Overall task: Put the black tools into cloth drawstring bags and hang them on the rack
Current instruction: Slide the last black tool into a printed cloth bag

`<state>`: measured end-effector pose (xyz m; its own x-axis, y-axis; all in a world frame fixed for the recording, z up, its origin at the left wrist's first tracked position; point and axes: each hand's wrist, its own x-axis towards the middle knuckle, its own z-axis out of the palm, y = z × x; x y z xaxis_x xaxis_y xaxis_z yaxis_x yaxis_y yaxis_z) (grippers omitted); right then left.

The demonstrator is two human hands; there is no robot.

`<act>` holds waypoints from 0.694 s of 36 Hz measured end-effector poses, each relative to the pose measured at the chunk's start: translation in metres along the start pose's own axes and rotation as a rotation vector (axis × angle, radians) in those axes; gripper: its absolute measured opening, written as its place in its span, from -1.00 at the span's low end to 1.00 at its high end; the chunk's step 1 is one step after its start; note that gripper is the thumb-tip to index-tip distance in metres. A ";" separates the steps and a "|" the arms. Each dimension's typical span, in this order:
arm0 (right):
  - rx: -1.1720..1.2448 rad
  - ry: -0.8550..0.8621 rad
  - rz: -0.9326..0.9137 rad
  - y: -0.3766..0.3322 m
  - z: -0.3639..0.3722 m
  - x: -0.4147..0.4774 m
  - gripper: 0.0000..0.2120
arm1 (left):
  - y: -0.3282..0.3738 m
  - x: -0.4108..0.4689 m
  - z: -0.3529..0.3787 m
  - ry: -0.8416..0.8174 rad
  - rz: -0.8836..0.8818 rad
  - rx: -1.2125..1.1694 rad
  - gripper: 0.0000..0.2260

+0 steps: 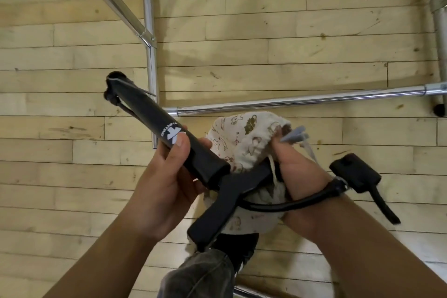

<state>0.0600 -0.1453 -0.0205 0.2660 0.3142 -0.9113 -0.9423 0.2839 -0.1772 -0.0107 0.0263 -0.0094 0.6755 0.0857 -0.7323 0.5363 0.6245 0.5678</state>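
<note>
Head view, looking straight down: nearest is a grey trouser leg [203,273] and a dark shoe [244,249] on the wood floor [290,31]. Above them the left hand [169,176] has its fingers [180,150] curled round the thick round grip of the black tool [150,116], which slants up to the left; its forked end lies across the bag [244,138]. The right hand [297,176] grips the gathered cloth and cord of that printed bag, thumb pressed on the fabric. One fork arm runs in under this hand, and I cannot tell whether its tip is inside the bag; what the bag holds is hidden. A black device [355,174] sits strapped at the right wrist. Just beyond the bag runs a chrome bar of the rack [302,101], with an upright post behind the tool's far end and another at the far right edge. Between these bars the floor lies open.
</note>
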 end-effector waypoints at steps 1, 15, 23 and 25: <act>0.001 -0.007 -0.018 0.001 -0.001 0.000 -0.68 | 0.002 0.000 -0.002 0.016 0.019 -0.002 -0.45; -0.436 -0.028 -0.581 -0.006 -0.043 -0.008 -0.82 | 0.013 -0.003 0.005 0.341 0.272 0.426 -0.34; -0.503 -0.077 -0.589 -0.011 -0.035 -0.025 -0.71 | 0.018 -0.001 0.013 0.471 0.322 0.484 -0.43; -0.292 -0.140 -0.538 -0.006 -0.039 -0.019 -0.73 | 0.024 0.000 0.018 0.461 0.245 0.301 -0.43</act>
<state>0.0533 -0.1883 -0.0169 0.7237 0.3175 -0.6127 -0.6807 0.1824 -0.7095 0.0116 0.0278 0.0109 0.5444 0.5696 -0.6158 0.5578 0.3024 0.7729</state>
